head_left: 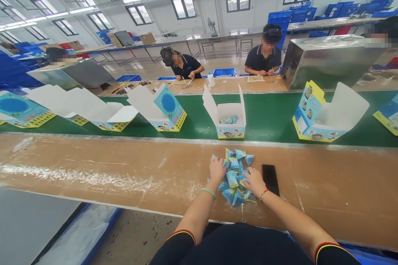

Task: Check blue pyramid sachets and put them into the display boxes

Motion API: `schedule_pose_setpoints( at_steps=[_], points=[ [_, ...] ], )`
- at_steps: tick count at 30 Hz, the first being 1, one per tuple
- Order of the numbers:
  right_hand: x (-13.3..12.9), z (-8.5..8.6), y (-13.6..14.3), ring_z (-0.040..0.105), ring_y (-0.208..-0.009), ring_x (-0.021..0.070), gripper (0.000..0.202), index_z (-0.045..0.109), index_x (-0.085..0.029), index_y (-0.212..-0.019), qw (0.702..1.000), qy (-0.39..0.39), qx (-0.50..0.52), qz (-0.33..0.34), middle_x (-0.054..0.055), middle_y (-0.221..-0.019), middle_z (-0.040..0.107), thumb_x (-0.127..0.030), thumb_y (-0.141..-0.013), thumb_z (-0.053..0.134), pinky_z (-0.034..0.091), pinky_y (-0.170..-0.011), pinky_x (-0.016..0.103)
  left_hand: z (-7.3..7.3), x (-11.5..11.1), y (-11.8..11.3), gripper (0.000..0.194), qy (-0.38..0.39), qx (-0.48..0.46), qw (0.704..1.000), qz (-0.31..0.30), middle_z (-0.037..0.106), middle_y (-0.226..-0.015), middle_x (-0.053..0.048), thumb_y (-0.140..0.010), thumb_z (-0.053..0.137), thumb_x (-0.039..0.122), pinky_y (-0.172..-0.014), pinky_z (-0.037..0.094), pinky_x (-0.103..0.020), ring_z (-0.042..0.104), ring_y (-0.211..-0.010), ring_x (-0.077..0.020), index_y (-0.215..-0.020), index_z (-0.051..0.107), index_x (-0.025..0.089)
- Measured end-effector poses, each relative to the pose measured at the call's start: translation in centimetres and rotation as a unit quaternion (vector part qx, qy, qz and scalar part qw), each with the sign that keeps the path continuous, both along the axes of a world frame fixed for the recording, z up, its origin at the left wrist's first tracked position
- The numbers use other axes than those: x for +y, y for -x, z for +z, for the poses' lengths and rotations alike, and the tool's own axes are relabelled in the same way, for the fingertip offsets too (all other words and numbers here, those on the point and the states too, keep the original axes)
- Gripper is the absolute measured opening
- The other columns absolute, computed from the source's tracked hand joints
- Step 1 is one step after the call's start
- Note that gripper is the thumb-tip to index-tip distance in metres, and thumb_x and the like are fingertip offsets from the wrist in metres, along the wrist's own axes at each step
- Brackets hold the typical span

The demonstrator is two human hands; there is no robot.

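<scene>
A loose pile of small blue-and-yellow sachets (232, 179) lies on the brown worktop in front of me. My left hand (217, 169) rests against the pile's left side, its fingers curved over the sachets and partly hidden among them. On the opposite side, my right hand (255, 181) touches the sachets with its fingers apart. Neither hand lifts a sachet clear of the worktop. Just beyond the pile, an open white-lined carton (230, 132) stands on the green conveyor belt with similar sachets inside.
A black phone-like slab (270, 179) lies right of my right hand. More open cartons (169, 109) line the green belt (264, 112) on both sides. Across it, co-workers (265, 56) sit at a bench with small parts, near a metal housing (329, 60) and a white bottle (211, 79).
</scene>
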State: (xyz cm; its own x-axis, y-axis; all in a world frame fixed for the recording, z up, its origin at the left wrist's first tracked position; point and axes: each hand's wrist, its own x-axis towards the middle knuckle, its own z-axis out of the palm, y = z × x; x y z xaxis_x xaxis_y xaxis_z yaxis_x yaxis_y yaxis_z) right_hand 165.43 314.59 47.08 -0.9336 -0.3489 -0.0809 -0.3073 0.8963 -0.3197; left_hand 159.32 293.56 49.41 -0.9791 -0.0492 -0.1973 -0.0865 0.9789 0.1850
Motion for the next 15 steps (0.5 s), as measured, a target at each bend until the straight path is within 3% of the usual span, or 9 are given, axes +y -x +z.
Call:
schedule_pose_setpoints(
  at_steps=[2, 5, 8, 11, 15],
  points=[
    [0.6, 0.3, 0.2, 0.048, -0.118, 0.0296, 0.020, 0.069, -0.021, -0.102, 1.000, 0.006, 0.020, 0.018, 0.014, -0.131, 0.055, -0.035, -0.093, 0.059, 0.037, -0.095, 0.039, 0.2, -0.1, 0.4, 0.018, 0.004, -0.003, 1.000, 0.006, 0.064, -0.115, -0.011, -0.089, 0.054, 0.024, -0.086, 0.043, -0.034, 0.058, -0.111, -0.0270, -0.102, 0.067, 0.021],
    [1.7, 1.2, 0.1, 0.046, -0.117, 0.0311, 0.036, 0.066, -0.020, -0.112, 0.998, 0.005, 0.037, 0.042, 0.015, -0.127, 0.056, -0.049, -0.092, 0.058, 0.037, -0.095, 0.041, 0.6, -0.4, 1.0, 0.026, 0.004, -0.006, 1.000, 0.027, 0.069, -0.098, -0.010, -0.095, 0.042, 0.024, -0.079, 0.043, -0.032, 0.064, -0.096, -0.0241, -0.099, 0.067, 0.020],
    [3.0, 1.9, -0.6, 0.050, -0.106, 0.0305, 0.055, 0.065, -0.019, -0.112, 0.995, -0.006, 0.023, 0.096, 0.014, -0.116, 0.060, -0.061, -0.077, 0.071, 0.037, -0.090, 0.040, 1.1, -0.7, 1.2, 0.028, 0.002, -0.005, 0.999, 0.044, 0.069, -0.110, -0.012, -0.094, 0.042, 0.027, -0.081, 0.043, -0.033, 0.062, -0.106, -0.0255, -0.110, 0.065, 0.021],
    [4.0, 2.0, -1.5, 0.051, -0.105, 0.0301, 0.052, 0.065, -0.020, -0.114, 0.990, -0.021, 0.000, 0.140, 0.014, -0.115, 0.061, -0.047, -0.072, 0.080, 0.036, -0.090, 0.040, 1.1, -0.6, 1.1, 0.031, -0.009, -0.036, 0.999, 0.039, 0.069, -0.119, -0.011, -0.087, 0.057, 0.039, -0.087, 0.042, -0.035, 0.059, -0.115, -0.0290, -0.113, 0.066, 0.024],
    [4.5, 1.6, -1.7, 0.053, -0.103, 0.0271, 0.029, 0.064, -0.017, -0.113, 0.988, -0.034, -0.012, 0.150, 0.014, -0.112, 0.063, -0.024, -0.086, 0.069, 0.035, -0.085, 0.036, 0.4, 0.6, 1.0, 0.046, -0.021, -0.076, 0.996, 0.030, 0.069, -0.119, -0.013, -0.073, 0.073, 0.044, -0.092, 0.042, -0.039, 0.058, -0.118, -0.0332, -0.114, 0.067, 0.023]
  ],
)
